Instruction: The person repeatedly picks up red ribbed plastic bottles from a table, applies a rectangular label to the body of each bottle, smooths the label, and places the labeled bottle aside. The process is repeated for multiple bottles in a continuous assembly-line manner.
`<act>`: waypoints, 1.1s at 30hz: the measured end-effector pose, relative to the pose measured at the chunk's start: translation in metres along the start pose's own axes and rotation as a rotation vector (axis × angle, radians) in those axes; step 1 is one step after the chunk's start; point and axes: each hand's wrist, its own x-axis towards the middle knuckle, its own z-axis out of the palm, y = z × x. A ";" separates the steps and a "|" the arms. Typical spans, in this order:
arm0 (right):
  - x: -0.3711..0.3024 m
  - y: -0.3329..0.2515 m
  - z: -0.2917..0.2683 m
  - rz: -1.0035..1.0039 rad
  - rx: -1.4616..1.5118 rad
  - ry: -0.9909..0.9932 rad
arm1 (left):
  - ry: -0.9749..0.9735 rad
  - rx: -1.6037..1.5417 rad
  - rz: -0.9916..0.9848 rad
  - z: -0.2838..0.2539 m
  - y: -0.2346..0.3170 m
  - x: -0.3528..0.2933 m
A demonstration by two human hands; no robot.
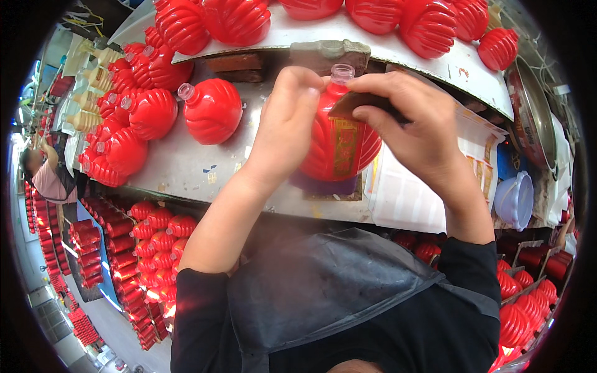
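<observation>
A round red ribbed glass bottle (313, 155) with a clear threaded neck stands in front of me on the bench. My left hand (290, 118) is closed on its left shoulder, close under the neck. A gold and red label (346, 148) runs down the front of the bottle. My right hand (413, 112) pinches a thin brown flat scraper (364, 102), its edge against the top of the label. Under the bottle lies a purple pad (329, 186). The left fingertips are partly hidden behind the bottle.
A sheet of labels (407, 196) lies right of the bottle. Another red bottle (212, 112) leans at left beside several more. A white shelf (311, 28) with red bottles crosses the far side. A pale blue bucket (515, 200) is at right; a person (50, 177) stands far left.
</observation>
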 end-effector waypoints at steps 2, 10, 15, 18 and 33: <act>0.000 0.004 0.005 -0.037 -0.035 0.003 | -0.022 0.005 0.013 0.000 0.000 0.000; -0.011 0.025 0.009 -0.148 -0.184 0.105 | 0.020 0.022 -0.004 0.001 -0.002 0.015; -0.038 -0.006 0.025 -0.484 -0.131 0.061 | -0.033 0.113 -0.125 -0.008 0.004 0.031; -0.054 -0.007 0.026 -0.432 -0.098 -0.033 | -0.052 0.153 -0.076 -0.005 0.008 0.039; -0.027 0.017 0.014 0.167 -0.100 0.137 | 0.173 0.784 0.655 -0.021 0.037 -0.028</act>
